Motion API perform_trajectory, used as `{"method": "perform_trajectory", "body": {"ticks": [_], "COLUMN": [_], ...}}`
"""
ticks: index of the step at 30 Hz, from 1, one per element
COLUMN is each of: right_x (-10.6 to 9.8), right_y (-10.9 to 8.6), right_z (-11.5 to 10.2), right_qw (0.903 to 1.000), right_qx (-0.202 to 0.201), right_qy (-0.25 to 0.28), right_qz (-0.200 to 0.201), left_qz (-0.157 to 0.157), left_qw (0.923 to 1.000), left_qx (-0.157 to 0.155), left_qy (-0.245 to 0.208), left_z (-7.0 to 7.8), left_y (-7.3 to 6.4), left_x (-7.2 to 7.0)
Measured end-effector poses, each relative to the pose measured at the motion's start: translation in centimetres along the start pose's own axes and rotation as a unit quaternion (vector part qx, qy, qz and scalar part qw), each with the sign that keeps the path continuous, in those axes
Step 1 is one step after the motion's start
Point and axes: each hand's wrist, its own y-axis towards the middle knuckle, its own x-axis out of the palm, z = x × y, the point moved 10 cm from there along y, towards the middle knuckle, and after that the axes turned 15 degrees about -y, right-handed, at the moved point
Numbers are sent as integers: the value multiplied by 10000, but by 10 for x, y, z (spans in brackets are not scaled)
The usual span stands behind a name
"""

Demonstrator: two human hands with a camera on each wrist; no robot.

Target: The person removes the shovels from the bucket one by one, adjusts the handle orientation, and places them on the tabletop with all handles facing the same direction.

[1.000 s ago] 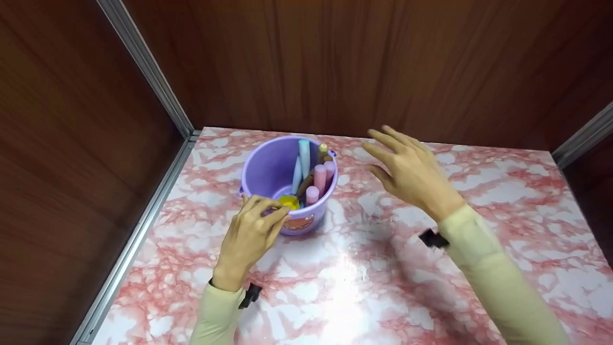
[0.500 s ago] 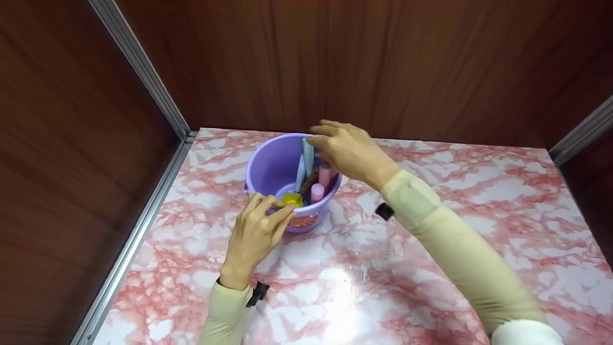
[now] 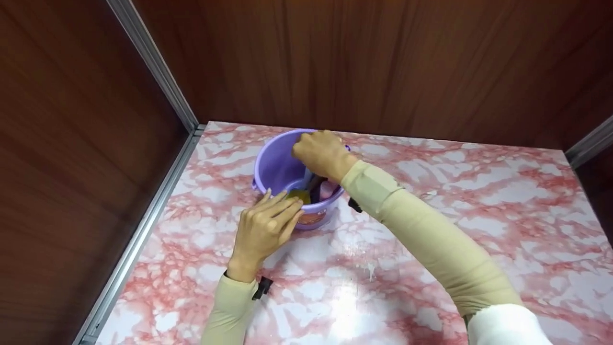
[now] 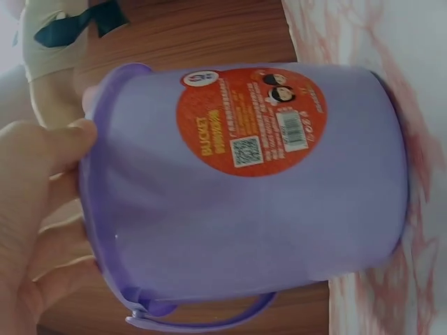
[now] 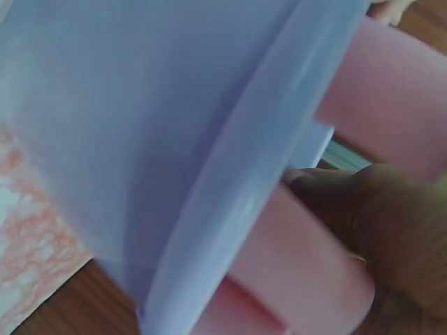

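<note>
A purple bucket [image 3: 275, 165] stands upright at the back of the table, with an orange label [image 4: 251, 122] on its side. My left hand [image 3: 263, 227] grips the near rim, its thumb outside and fingers over the inside. My right hand [image 3: 322, 152] reaches down into the bucket with fingers bent, over the light blue sticks [image 3: 307, 177]. Its fingertips are hidden, and I cannot tell what they hold. Pink cylinders [image 5: 300, 258] stand by the right rim, next to the right thumb in the right wrist view. A yellow thing [image 3: 300, 195] lies low inside the bucket.
The bucket's handle [image 4: 209, 322] hangs along its side. A red-and-white marbled tabletop [image 3: 431, 191] lies under everything. Dark wood panels [image 3: 345, 67] rise behind and at both sides, with a metal rail [image 3: 158, 81] at the left corner.
My right hand has moved left from the open table to the bucket, then down inside it, its spread fingers now bent. My left hand stays at the rim.
</note>
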Motion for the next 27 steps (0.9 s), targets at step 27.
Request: {"method": "perform_trajectory", "body": {"ticks": [27], "right_x": [62], "right_y": [16], "right_z": [-30], "right_qw": [9753], "right_qx": [-195], "right_qy": [-457], "right_qz": [-2152], "left_qz": [229], "left_qw": [9993], "left_qx": [157], "left_qy": [-267], "left_z": [-5], "left_y": [-3], "left_x": [0]}}
